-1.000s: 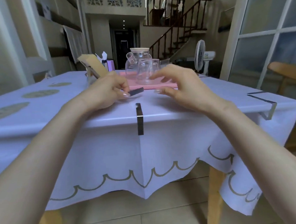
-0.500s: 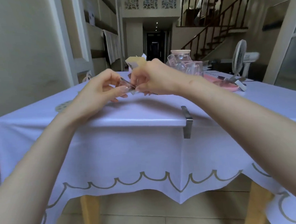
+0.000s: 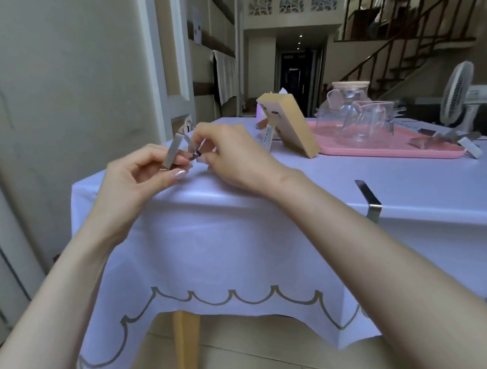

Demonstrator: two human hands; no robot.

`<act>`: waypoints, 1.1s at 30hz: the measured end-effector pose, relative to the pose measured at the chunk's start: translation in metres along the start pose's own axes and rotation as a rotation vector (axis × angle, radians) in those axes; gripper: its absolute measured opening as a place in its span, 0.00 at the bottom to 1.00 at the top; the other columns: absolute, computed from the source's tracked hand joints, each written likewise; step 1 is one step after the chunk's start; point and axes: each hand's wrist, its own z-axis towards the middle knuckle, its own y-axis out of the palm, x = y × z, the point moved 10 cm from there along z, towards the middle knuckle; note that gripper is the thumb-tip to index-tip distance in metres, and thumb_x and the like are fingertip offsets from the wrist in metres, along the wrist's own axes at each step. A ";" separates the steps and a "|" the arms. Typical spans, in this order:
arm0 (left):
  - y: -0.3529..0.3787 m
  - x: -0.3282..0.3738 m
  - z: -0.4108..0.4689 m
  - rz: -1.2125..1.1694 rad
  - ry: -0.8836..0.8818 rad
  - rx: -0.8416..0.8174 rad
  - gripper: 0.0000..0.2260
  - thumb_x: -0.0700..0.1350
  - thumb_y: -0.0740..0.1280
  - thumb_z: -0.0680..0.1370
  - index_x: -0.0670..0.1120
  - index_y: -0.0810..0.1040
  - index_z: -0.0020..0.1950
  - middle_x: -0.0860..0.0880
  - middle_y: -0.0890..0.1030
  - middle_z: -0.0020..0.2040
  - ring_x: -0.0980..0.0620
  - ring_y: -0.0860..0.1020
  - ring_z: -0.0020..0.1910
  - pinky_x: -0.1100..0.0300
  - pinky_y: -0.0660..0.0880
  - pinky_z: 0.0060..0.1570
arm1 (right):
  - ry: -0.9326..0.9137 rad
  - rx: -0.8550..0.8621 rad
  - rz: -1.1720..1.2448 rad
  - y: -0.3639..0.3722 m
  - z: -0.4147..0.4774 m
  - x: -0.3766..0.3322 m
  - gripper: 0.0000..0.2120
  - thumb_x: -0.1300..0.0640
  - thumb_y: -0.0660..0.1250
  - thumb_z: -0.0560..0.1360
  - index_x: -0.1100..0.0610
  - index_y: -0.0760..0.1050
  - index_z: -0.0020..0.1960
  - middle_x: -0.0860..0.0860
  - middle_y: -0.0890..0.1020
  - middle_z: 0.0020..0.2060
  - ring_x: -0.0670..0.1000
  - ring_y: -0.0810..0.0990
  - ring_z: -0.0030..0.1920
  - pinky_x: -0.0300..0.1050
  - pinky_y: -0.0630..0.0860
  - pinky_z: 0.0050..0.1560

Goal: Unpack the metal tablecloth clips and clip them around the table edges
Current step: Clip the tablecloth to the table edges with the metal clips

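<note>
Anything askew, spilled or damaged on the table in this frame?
Nothing stands out. Both hands, left hand and right hand, hold a metal clip above the tablecloth; another clip sits on the table edge, and the glassware stands upright on the pink tray.

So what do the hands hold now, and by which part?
Both hold one metal clip: left hand pinches its lower end, right hand its other arm.

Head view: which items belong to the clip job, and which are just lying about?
Job:
- metal clip held by left hand and right hand
- fitted clip on the table edge
- loose clips
- tablecloth

Lying about:
- pink tray
- glass teapot
- glass pitcher
- wooden stand
- fan
</note>
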 end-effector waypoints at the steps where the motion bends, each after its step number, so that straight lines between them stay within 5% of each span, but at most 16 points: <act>1: -0.005 0.000 -0.004 0.027 0.017 0.020 0.10 0.39 0.69 0.68 0.55 0.82 0.40 0.57 0.82 0.45 0.57 0.80 0.50 0.68 0.74 0.51 | -0.006 0.010 0.027 0.005 0.002 -0.003 0.11 0.68 0.62 0.74 0.56 0.77 0.51 0.54 0.82 0.46 0.51 0.73 0.45 0.43 0.69 0.43; 7: -0.028 -0.003 -0.021 0.332 0.063 0.123 0.08 0.34 0.70 0.71 0.48 0.81 0.43 0.52 0.81 0.46 0.54 0.79 0.50 0.65 0.74 0.53 | -0.023 0.004 0.122 0.043 0.014 -0.022 0.09 0.68 0.62 0.72 0.60 0.78 0.47 0.56 0.83 0.45 0.57 0.79 0.49 0.51 0.76 0.49; 13: -0.044 -0.007 -0.030 0.376 0.065 0.192 0.10 0.34 0.71 0.70 0.49 0.81 0.42 0.57 0.83 0.46 0.57 0.79 0.50 0.67 0.72 0.56 | -0.052 -0.078 0.116 0.050 0.017 -0.026 0.07 0.60 0.66 0.74 0.54 0.79 0.51 0.53 0.84 0.46 0.55 0.79 0.50 0.49 0.75 0.53; 17: -0.042 -0.007 -0.038 0.410 0.104 0.175 0.07 0.43 0.74 0.66 0.47 0.83 0.43 0.56 0.83 0.48 0.56 0.79 0.53 0.62 0.68 0.65 | -0.060 -0.091 0.105 0.049 0.014 -0.029 0.15 0.64 0.62 0.73 0.51 0.81 0.52 0.51 0.84 0.45 0.53 0.79 0.51 0.48 0.76 0.52; 21: -0.039 -0.007 -0.040 0.393 0.154 0.136 0.06 0.47 0.71 0.67 0.50 0.81 0.43 0.62 0.83 0.47 0.59 0.79 0.52 0.61 0.64 0.69 | -0.049 -0.089 0.137 0.046 0.011 -0.031 0.12 0.59 0.64 0.71 0.50 0.81 0.51 0.49 0.84 0.42 0.51 0.80 0.49 0.47 0.77 0.51; 27: -0.046 -0.011 -0.040 0.440 0.131 0.158 0.11 0.47 0.70 0.67 0.51 0.81 0.49 0.52 0.81 0.52 0.52 0.77 0.56 0.59 0.70 0.61 | -0.097 -0.091 0.101 0.049 0.010 -0.036 0.12 0.58 0.63 0.73 0.48 0.82 0.51 0.48 0.85 0.43 0.53 0.80 0.50 0.49 0.77 0.50; 33: -0.055 -0.009 -0.042 0.346 0.154 0.226 0.06 0.41 0.72 0.67 0.48 0.81 0.42 0.50 0.83 0.48 0.51 0.80 0.52 0.58 0.74 0.57 | -0.178 -0.072 0.042 0.048 0.008 -0.042 0.10 0.57 0.64 0.74 0.50 0.80 0.53 0.48 0.84 0.40 0.52 0.79 0.46 0.47 0.76 0.47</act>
